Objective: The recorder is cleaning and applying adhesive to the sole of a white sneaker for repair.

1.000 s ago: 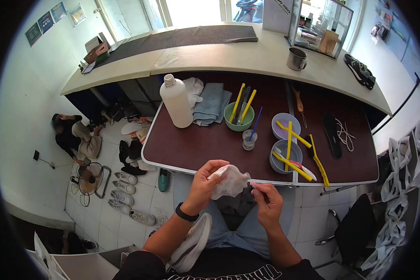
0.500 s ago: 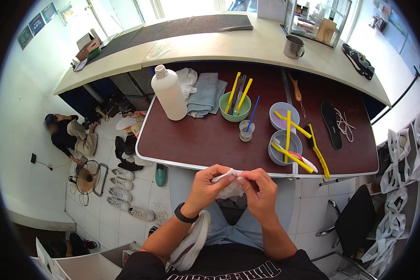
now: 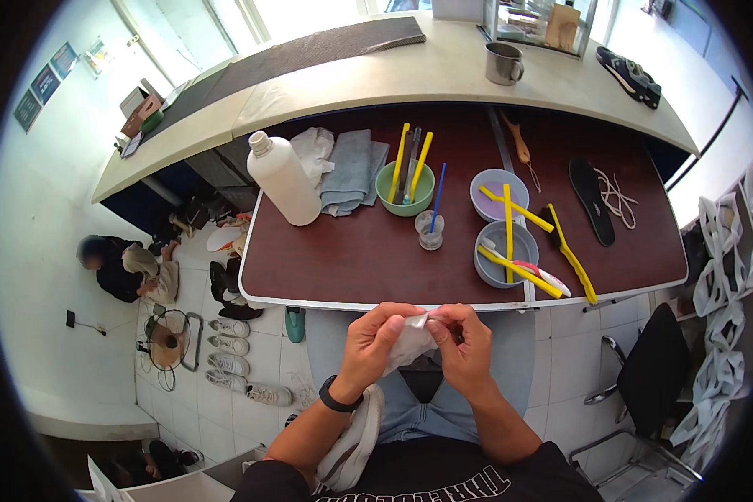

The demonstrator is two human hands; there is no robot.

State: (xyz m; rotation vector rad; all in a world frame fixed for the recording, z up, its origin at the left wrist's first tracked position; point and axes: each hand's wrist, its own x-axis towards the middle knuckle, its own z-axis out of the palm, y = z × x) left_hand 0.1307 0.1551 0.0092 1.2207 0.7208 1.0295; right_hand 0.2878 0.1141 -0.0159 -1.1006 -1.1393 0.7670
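Over my lap, just off the table's near edge, I hold a thin, crumpled white cloth or tissue [image 3: 409, 345]; its exact kind is unclear. My left hand [image 3: 370, 345] pinches its upper edge between thumb and fingers. Close beside it, my right hand [image 3: 465, 350] grips the same edge, also closed. The white piece hangs down between both hands. A white and grey sneaker [image 3: 353, 442] rests on my lap against my left forearm, partly covered by it.
The dark red table [image 3: 343, 263] carries a white bottle [image 3: 284, 180], grey cloths [image 3: 351, 171], a green bowl [image 3: 405, 186] of brushes, two grey bowls [image 3: 508, 255], a yellow brush [image 3: 571, 263] and an insole [image 3: 591, 201]. Shoes [image 3: 228, 347] line the floor left; a person [image 3: 130, 268] sits beyond them.
My view has shifted slightly, moving the table leftward in it. Both hands still pinch the white piece, which now hangs more spread out. The seated person's arm has drawn back from the fan.
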